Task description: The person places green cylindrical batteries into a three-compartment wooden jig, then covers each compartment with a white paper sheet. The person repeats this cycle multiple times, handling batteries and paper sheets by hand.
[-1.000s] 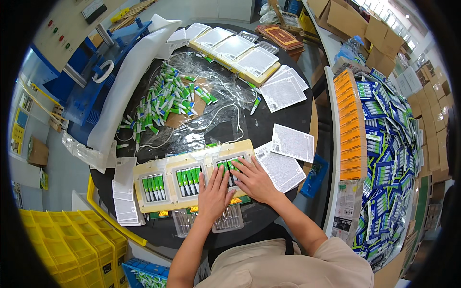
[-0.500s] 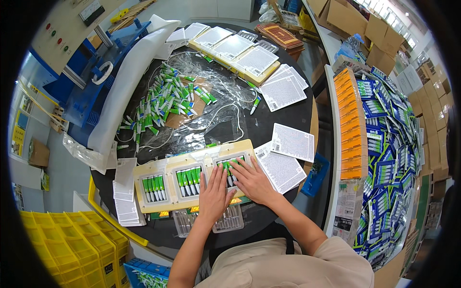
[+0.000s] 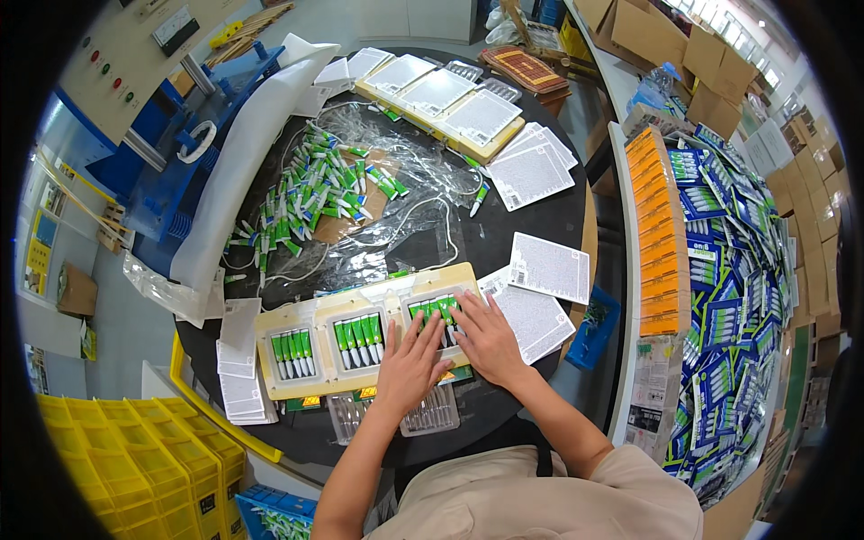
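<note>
A long cream-coloured frame (image 3: 317, 310) with three windows lies across the near part of the round black table. Small green-and-white tubes (image 3: 358, 340) stand in rows in its middle window, with more tubes (image 3: 292, 353) in the left one. Over the right window, my left hand (image 3: 411, 367) rests with fingers stretched, its fingertips on the tubes there. My right hand (image 3: 490, 344) lies flat beside it, fingers spread over the window's right side and the frame's edge. Both hands partly hide the tubes below. Clear plastic blister trays (image 3: 432, 412) stick out from beneath the frame's near edge.
A heap of loose tubes (image 3: 315, 184) lies on plastic film behind the frame. Printed white cards (image 3: 549, 265) sit to the right, more cards (image 3: 241, 373) to the left. A second frame (image 3: 495, 142) stands at the back. Packed blister cards (image 3: 720, 324) fill a box at right.
Both hands have shifted slightly to the right over the right window, and my right fingertips have drawn back toward the window's right side. The frame sits slightly further right in the picture.
</note>
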`<act>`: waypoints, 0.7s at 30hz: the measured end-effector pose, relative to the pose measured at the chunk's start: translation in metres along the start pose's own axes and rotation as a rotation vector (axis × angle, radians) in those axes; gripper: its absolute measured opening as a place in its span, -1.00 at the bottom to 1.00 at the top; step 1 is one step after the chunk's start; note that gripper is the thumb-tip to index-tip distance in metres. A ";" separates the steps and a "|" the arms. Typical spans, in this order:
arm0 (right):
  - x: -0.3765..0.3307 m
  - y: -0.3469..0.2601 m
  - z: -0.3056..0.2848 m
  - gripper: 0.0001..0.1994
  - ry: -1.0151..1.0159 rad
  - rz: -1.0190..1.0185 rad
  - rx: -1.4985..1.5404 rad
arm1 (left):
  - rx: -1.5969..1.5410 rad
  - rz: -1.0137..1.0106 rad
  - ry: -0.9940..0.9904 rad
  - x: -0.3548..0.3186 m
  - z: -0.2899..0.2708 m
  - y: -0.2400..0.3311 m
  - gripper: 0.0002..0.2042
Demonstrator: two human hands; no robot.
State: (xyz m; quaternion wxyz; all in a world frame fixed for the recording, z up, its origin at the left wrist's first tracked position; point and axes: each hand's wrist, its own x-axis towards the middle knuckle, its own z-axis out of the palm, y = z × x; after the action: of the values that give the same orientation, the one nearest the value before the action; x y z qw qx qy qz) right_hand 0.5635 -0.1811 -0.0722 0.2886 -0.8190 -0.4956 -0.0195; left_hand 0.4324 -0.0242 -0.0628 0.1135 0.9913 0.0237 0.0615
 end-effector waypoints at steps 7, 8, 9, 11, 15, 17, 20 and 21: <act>-0.002 0.001 0.004 -0.55 -0.047 -0.061 -0.055 | 0.032 0.066 -0.034 0.001 0.003 -0.004 -0.36; -0.003 0.001 0.005 -0.55 -0.048 -0.058 -0.069 | 0.029 0.066 -0.034 0.001 0.004 -0.004 -0.36; -0.004 0.002 0.006 -0.55 -0.048 -0.057 -0.065 | 0.022 0.060 -0.033 0.001 0.005 -0.004 -0.36; -0.004 0.002 0.007 -0.55 -0.048 -0.053 -0.060 | 0.014 0.058 -0.029 0.000 0.006 -0.005 -0.36; -0.004 0.001 0.006 -0.53 -0.060 -0.067 -0.118 | -0.028 0.059 -0.032 0.000 0.006 -0.006 -0.35; -0.003 -0.001 0.004 -0.52 -0.066 -0.059 -0.120 | -0.034 0.066 -0.038 0.000 0.005 -0.008 -0.33; -0.005 -0.004 0.004 -0.51 -0.057 -0.027 -0.099 | -0.072 0.060 -0.028 0.000 0.003 -0.009 -0.31; -0.007 -0.004 0.004 -0.50 -0.051 -0.010 -0.089 | -0.080 0.050 -0.032 0.000 0.002 -0.010 -0.30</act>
State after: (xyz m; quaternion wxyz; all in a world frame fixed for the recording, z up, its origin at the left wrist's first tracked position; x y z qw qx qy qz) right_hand 0.5555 -0.1834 -0.0761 0.2392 -0.8288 -0.5053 -0.0220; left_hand 0.4320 -0.0153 -0.0674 0.1519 0.9871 -0.0053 0.0494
